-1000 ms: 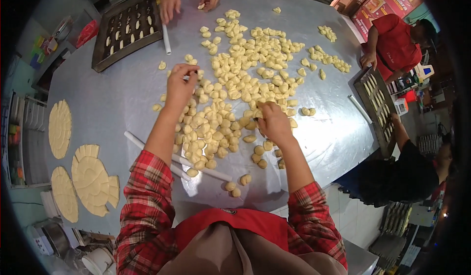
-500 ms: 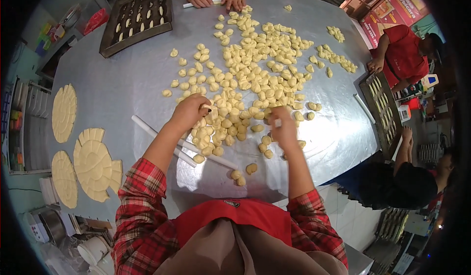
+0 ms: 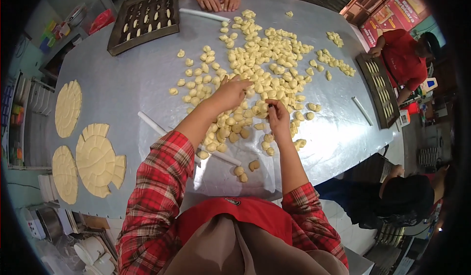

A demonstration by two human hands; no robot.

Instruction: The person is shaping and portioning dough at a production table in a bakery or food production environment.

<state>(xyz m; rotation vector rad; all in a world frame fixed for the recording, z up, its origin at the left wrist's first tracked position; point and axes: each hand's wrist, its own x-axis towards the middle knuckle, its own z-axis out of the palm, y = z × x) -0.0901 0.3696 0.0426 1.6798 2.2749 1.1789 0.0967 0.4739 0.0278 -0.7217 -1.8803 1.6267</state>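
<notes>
Many small, pale yellow dough pieces (image 3: 267, 54) lie heaped over the middle of the metal table. My left hand (image 3: 231, 94) reaches across the heap, its fingers stretched out to the right and touching the pieces. To the right of it, my right hand (image 3: 278, 119) has its fingers bent and pinched on a piece of dough at the heap's edge; the fingertips partly hide it. Close to my body lie a few loose dough balls (image 3: 239, 171). White rods (image 3: 151, 123) rest on the table by my left forearm, which covers part of them.
Flat, scored dough rounds (image 3: 100, 160) lie at the left. A dark tray (image 3: 114, 49) of shaped pieces stands at the far left. Across the table another person's hands (image 3: 220, 0) work near a white rod (image 3: 203, 14). At right, a person holds another tray (image 3: 380, 91).
My left hand has moved right and farther over the heap. My right hand has shifted slightly away from me. The person at right has moved the tray; the far person's hands have left the rod.
</notes>
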